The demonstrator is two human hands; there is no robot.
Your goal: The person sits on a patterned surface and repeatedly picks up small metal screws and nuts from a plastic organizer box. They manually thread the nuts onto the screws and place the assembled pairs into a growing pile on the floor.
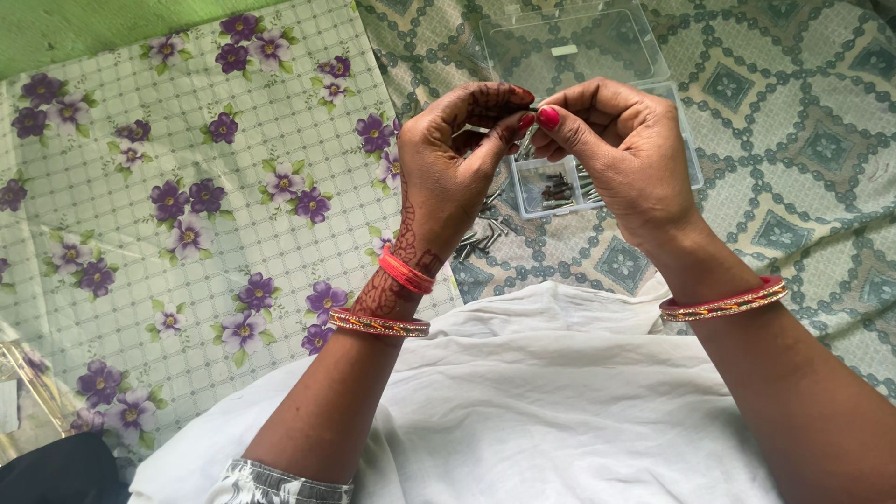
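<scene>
A: 2 bare hands meet at 12 o'clock above the lap. What do they hold?

B: I see the left hand (448, 159) and right hand (611, 140) pinched fingertip to fingertip on 1 small metal piece (528, 114), mostly hidden; I cannot tell its shape.

A: And around them?

B: A clear plastic box (644, 93), lid open, sits just behind at 1 o'clock, holding small metal parts (557, 187). Loose screws (481, 238) lie on the patterned cloth (803, 149) below the left hand. A floral sheet (187, 205) spreads at 9 o'clock.
</scene>
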